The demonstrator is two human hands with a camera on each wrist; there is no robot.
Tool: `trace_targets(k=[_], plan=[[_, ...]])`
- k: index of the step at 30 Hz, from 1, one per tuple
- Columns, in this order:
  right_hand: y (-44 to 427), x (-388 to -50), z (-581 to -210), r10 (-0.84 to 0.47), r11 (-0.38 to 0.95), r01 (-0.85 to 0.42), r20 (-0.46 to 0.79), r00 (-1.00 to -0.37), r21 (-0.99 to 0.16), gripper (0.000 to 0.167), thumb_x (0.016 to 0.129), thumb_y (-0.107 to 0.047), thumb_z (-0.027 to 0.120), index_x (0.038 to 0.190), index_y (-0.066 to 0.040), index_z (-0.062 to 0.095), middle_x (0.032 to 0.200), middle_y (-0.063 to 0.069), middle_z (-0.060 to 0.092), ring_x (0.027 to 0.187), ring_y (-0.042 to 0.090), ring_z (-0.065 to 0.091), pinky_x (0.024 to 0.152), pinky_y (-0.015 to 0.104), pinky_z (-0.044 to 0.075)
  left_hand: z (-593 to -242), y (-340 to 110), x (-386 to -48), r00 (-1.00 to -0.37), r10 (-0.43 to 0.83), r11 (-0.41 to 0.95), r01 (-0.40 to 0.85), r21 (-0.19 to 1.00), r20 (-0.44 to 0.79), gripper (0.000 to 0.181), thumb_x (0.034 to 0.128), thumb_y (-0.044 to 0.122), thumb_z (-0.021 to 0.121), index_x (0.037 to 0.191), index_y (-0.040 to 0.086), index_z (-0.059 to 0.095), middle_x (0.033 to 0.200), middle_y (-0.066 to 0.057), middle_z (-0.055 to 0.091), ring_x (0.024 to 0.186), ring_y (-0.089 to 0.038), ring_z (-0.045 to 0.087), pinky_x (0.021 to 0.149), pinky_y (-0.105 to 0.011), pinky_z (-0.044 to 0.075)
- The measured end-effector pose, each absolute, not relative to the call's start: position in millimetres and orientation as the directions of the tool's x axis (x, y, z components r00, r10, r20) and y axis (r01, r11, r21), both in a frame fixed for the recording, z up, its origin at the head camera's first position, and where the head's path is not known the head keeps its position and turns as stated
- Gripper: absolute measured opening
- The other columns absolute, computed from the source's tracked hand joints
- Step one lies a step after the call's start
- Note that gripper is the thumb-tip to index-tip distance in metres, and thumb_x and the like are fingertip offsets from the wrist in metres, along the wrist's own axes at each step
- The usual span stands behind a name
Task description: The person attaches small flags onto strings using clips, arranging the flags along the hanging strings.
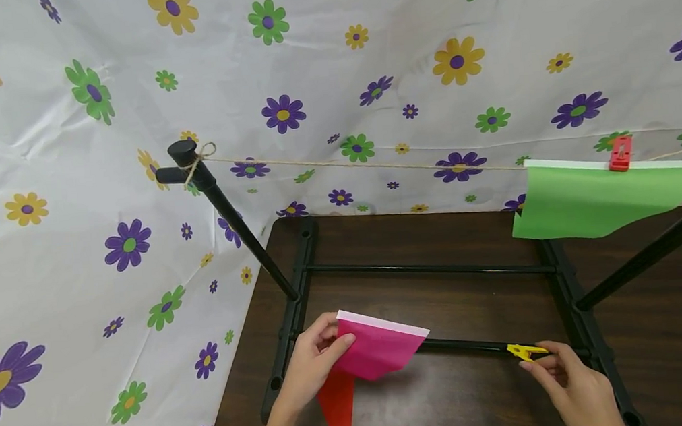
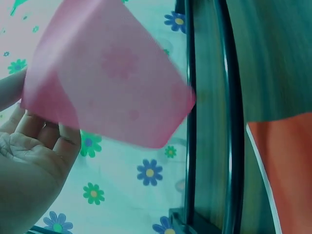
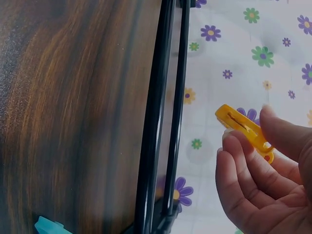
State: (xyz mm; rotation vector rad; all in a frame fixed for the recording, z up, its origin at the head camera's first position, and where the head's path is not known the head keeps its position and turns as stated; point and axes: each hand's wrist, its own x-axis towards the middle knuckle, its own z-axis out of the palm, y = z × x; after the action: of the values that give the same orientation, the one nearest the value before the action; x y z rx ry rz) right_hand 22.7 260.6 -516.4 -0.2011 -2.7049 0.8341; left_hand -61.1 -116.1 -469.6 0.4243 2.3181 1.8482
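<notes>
Between the thumb and fingers of the left hand (image 1: 312, 366), a pink sheet (image 1: 383, 346) with a white top edge is pinched at its left end, over the brown table (image 1: 437, 407) and apart from the string (image 1: 373, 165). Thumb and fingertips of the right hand (image 1: 575, 385) grasp a yellow clip (image 1: 522, 351), well to the right of the pink sheet. Partly covered by that sheet, a red piece (image 1: 340, 412) narrows toward the person. Farther out, a black frame (image 1: 431, 268) stands on the table, the string knotted at the top of its left post (image 1: 230, 216). Toward the right, a red clip (image 1: 620, 153) grips a green sheet (image 1: 601, 197) on the string. Behind everything hangs a white flowered cloth (image 1: 315, 53).
</notes>
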Motion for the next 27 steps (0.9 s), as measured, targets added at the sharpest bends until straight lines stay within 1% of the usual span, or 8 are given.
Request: trace_targets(k=[4, 7, 12, 15, 20, 22, 24, 27], plan=[[262, 23, -517, 0.217, 0.819, 0.042, 0.241, -0.946, -0.573, 0.046, 0.076, 0.001, 0.089, 0.112, 0.008, 0.061, 0.078, 0.007, 0.07, 0.058, 0.011, 0.063, 0.052, 0.021, 0.051, -467, -112, -61, -0.952, 0.296, 0.178, 0.128, 0.976, 0.071, 0.035, 0.1009, 0.013, 0.067, 0.134, 0.006, 0.06, 0.106, -0.009, 0.077, 0.088, -0.02, 0.071, 0.08, -0.034, 0.061], [262, 23, -517, 0.219, 0.817, 0.045, 0.236, -0.947, -0.575, 0.046, 0.074, 0.001, 0.09, 0.111, 0.007, 0.062, 0.079, 0.008, 0.071, 0.059, 0.012, 0.063, 0.053, 0.02, 0.051, -466, -109, -62, -0.949, 0.3, 0.163, 0.148, 0.976, 0.094, 0.04, 0.1013, 0.012, 0.066, 0.139, 0.004, 0.057, 0.111, -0.012, 0.076, 0.093, -0.021, 0.071, 0.082, -0.034, 0.061], [262, 22, -516, 0.214, 0.814, 0.047, 0.225, -0.951, -0.579, 0.042, 0.076, 0.001, 0.089, 0.11, 0.007, 0.066, 0.08, 0.006, 0.071, 0.06, 0.007, 0.062, 0.053, 0.021, 0.051, -466, -105, -63, -0.946, 0.304, 0.131, 0.16, 0.978, 0.114, 0.041, 0.1018, 0.01, 0.064, 0.141, 0.004, 0.055, 0.112, -0.016, 0.075, 0.093, -0.02, 0.072, 0.081, -0.035, 0.061], [263, 22, -515, 0.215, 0.817, 0.052, 0.219, -0.952, -0.575, 0.041, 0.078, 0.0, 0.088, 0.112, 0.008, 0.066, 0.081, 0.005, 0.071, 0.062, 0.009, 0.062, 0.054, 0.022, 0.051, -465, -103, -62, -0.948, 0.295, 0.113, 0.162, 0.98, 0.122, 0.035, 0.1026, 0.009, 0.062, 0.137, 0.003, 0.058, 0.11, -0.017, 0.075, 0.09, -0.018, 0.072, 0.079, -0.034, 0.061], [263, 22, -512, 0.247, 0.809, 0.087, 0.201, -0.948, -0.581, 0.038, 0.087, -0.005, 0.083, 0.115, 0.012, 0.064, 0.082, 0.012, 0.072, 0.066, 0.026, 0.067, 0.052, 0.027, 0.051, -463, -99, -62, -0.95, 0.278, 0.098, 0.178, 0.979, 0.145, 0.025, 0.1029, 0.007, 0.061, 0.127, 0.0, 0.062, 0.105, -0.02, 0.074, 0.085, -0.016, 0.071, 0.078, -0.033, 0.061], [262, 23, -511, 0.273, 0.798, 0.117, 0.182, -0.945, -0.592, 0.037, 0.091, -0.009, 0.08, 0.114, 0.012, 0.063, 0.082, 0.015, 0.071, 0.067, 0.031, 0.067, 0.051, 0.028, 0.051, -461, -97, -62, -0.955, 0.258, 0.105, 0.175, 0.979, 0.143, 0.02, 0.1025, 0.006, 0.061, 0.122, -0.001, 0.063, 0.102, -0.02, 0.074, 0.084, -0.016, 0.07, 0.077, -0.032, 0.061], [261, 23, -510, 0.297, 0.789, 0.141, 0.17, -0.94, -0.598, 0.036, 0.092, -0.012, 0.08, 0.112, 0.012, 0.062, 0.082, 0.016, 0.07, 0.067, 0.031, 0.067, 0.051, 0.027, 0.051, -460, -95, -62, -0.963, 0.232, 0.119, 0.168, 0.979, 0.137, 0.015, 0.1022, 0.007, 0.062, 0.116, 0.0, 0.065, 0.099, -0.019, 0.074, 0.082, -0.016, 0.07, 0.076, -0.032, 0.061], [261, 24, -509, 0.315, 0.786, 0.154, 0.173, -0.933, -0.599, 0.036, 0.091, -0.014, 0.081, 0.109, 0.011, 0.061, 0.079, 0.014, 0.068, 0.064, 0.026, 0.065, 0.05, 0.023, 0.048, -457, -92, -61, -0.972, 0.195, 0.137, 0.161, 0.977, 0.132, 0.01, 0.1017, 0.007, 0.063, 0.11, 0.001, 0.066, 0.096, -0.017, 0.074, 0.08, -0.017, 0.069, 0.075, -0.031, 0.061]])
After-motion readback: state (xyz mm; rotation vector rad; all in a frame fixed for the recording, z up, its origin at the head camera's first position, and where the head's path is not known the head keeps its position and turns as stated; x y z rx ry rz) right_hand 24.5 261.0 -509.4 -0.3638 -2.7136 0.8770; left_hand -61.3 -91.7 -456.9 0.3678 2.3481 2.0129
